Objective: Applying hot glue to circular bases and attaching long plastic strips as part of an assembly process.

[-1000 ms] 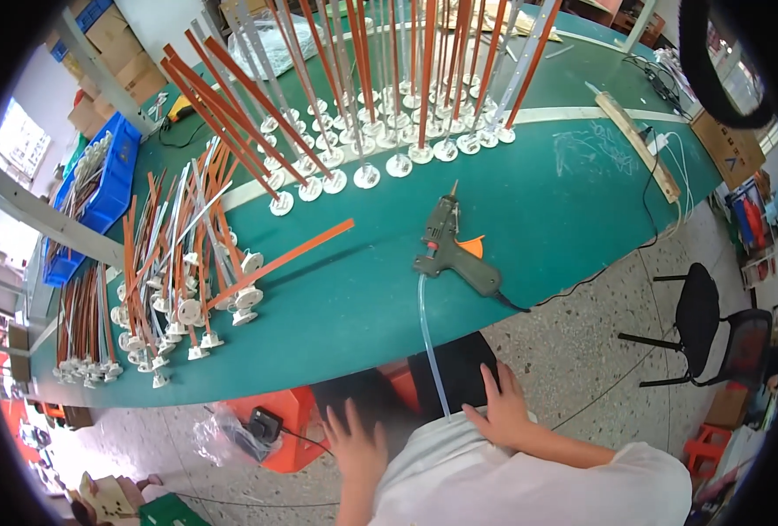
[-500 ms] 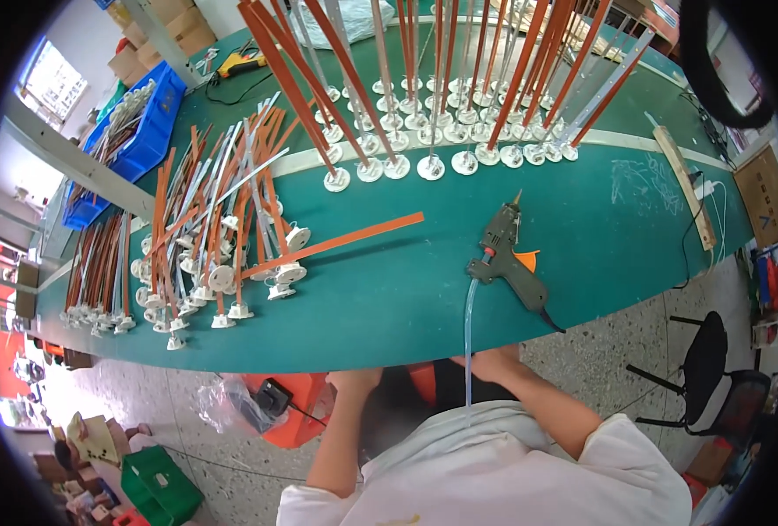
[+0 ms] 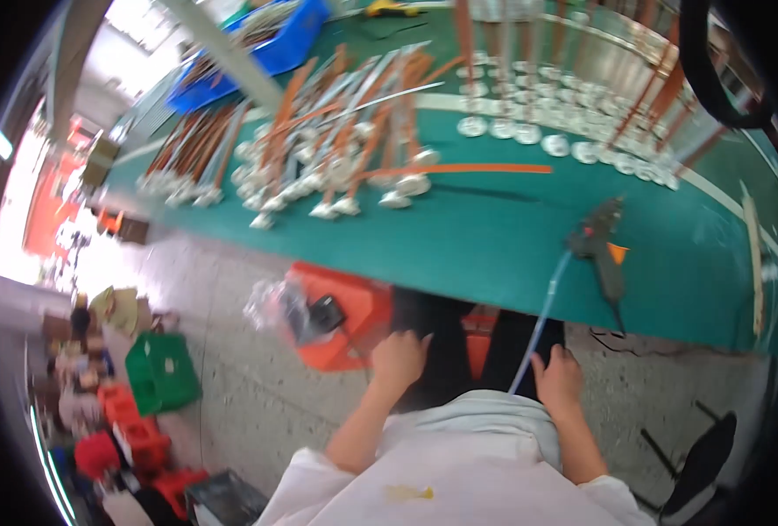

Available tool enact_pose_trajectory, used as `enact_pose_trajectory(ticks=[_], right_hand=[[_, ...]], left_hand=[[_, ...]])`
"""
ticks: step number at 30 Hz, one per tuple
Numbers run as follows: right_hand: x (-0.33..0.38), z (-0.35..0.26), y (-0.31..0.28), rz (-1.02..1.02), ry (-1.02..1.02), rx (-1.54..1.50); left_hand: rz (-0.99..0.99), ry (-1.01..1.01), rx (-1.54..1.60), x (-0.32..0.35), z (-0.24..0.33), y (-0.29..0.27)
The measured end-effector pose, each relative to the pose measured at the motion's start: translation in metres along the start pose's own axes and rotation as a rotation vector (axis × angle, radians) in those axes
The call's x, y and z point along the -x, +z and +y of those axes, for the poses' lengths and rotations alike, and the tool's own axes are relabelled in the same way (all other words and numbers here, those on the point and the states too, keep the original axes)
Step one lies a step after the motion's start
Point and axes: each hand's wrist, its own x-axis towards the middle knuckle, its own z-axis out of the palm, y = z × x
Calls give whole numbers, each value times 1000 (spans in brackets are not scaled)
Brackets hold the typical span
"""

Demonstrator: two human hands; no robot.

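My left hand [image 3: 398,361] rests at my left thigh, thumb apart from the fingers, with nothing seen in it. Over the other thigh, my right hand [image 3: 559,379] also looks empty, its thumb and fingers parted; motion blurs both a little. Nearest the right hand is a long clear glue stick [image 3: 544,320], which runs from a dark grey glue gun [image 3: 601,250] with an orange trigger down past the table edge. The gun lies on the green table [image 3: 459,254]. One orange strip [image 3: 485,168] juts from a pile of strips with white round bases [image 3: 319,167].
Upright strips on white discs [image 3: 554,145] stand in rows at the back right. A smaller bundle of strips [image 3: 187,162] and a blue crate [image 3: 275,44] are at the left. Below the table are a red stool [image 3: 354,307] with a black adapter, a green crate [image 3: 161,373] and a black chair [image 3: 700,465].
My view has turned left and down, so the table things sit farther right and higher. Both hands have drawn back from under the table edge to my thighs. The glue gun still lies there.
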Motion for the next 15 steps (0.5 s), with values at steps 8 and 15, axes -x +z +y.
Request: enact_pose_trajectory(ticks=[8, 15], right_hand=[[11, 21, -49, -342, -460, -97], [34, -7, -105, -11, -265, -326]], left_hand=[[-126, 370, 43, 30, -27, -43], [-65, 459, 485, 81, 1, -73]])
